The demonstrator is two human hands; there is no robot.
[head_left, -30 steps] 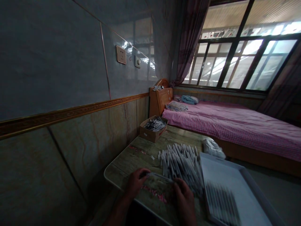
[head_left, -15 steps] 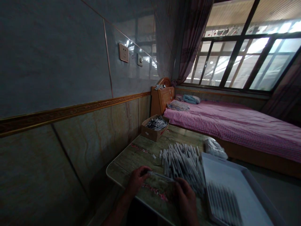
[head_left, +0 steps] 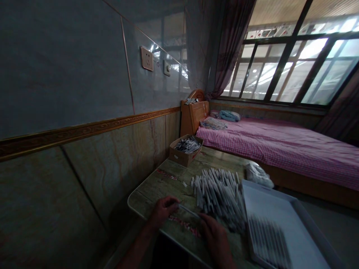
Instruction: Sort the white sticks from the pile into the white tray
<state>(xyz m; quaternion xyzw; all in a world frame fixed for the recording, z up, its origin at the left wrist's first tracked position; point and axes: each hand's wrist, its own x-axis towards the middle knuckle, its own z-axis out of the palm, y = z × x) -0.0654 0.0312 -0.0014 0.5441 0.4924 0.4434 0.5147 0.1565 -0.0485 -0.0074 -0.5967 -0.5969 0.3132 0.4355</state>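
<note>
A thin, pale pen [head_left: 189, 210] is held level above the near part of the table, one end in each hand. My left hand [head_left: 165, 210] pinches its left end, fingers closed. At the other end, my right hand [head_left: 213, 233] has its fingers closed on the pen too. Just beyond my right hand lies a large heap of similar whitish pens [head_left: 220, 192]. To the right, a white tray [head_left: 303, 224] holds a row of pens [head_left: 269, 239] laid side by side. The pen's finer details are blurred.
A cardboard box [head_left: 179, 158] full of dark and pale slim pieces stands at the table's [head_left: 151, 186] far left corner. A clear plastic bag [head_left: 258, 175] lies behind the tray. A bed [head_left: 269, 142] is beyond the table, and a tiled wall [head_left: 126, 160] runs along the left.
My right hand has moved slightly left, closer to my left hand, with the pen still between them. The pen slants down to the right a little more. The view has shifted slightly.
</note>
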